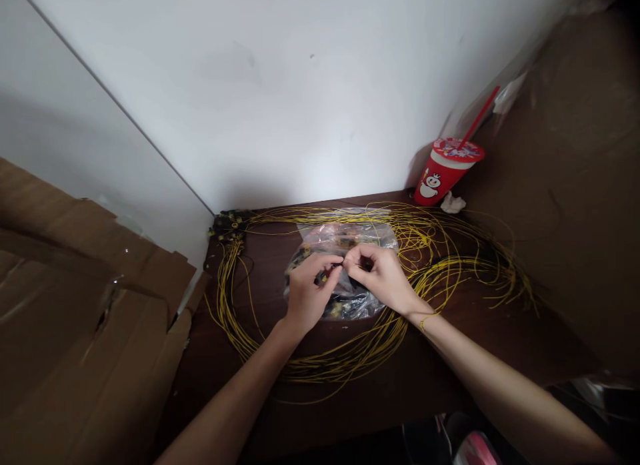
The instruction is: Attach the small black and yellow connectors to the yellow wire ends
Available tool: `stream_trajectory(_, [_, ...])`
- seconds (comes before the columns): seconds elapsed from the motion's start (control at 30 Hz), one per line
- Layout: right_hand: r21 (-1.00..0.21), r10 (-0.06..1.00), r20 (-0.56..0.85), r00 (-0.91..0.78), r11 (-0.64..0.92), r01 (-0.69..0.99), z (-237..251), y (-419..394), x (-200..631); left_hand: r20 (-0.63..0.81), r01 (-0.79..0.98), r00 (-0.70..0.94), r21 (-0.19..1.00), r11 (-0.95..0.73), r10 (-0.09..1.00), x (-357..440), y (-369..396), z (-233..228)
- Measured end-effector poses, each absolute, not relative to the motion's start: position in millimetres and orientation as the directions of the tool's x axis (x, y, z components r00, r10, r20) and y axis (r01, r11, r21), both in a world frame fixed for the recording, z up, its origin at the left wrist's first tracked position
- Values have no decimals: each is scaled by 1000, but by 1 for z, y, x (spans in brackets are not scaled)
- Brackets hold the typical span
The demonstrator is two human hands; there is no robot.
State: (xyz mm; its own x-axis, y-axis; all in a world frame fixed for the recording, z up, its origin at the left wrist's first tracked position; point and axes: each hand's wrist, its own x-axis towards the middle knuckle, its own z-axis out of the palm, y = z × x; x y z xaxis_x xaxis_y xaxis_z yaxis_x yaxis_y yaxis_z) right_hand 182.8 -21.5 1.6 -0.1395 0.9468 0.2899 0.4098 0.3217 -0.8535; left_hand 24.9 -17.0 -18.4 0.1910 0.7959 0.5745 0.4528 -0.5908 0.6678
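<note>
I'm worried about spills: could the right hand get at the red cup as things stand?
Probably yes: only low-lying yellow wires seem to lie between the right hand and the red cup, though that hand is busy up against the left hand.

There are two hands, many yellow wires, one cup, one straw.

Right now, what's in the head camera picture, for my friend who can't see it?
A person's left hand and right hand meet at the fingertips over a clear plastic bag. Yellow wires curve around the bag on a dark brown table; a red cup stands at the back right.
</note>
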Motion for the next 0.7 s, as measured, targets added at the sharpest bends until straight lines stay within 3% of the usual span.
stream_trajectory(0.37, [-817, 917, 361, -171, 399, 415, 7, -18, 191, 535, 433, 133, 726, -534, 834, 25, -14, -21])
stream_trajectory(0.6, [-883, 942, 299, -150, 333, 330, 5, -15, 194, 515, 422, 119, 748, -513, 849, 24, -13, -23])
stream_trajectory(0.7, [-859, 938, 311, -156, 347, 375, 6, -15, 195, 521, 422, 132, 740, -524, 843, 24, -14, -22])
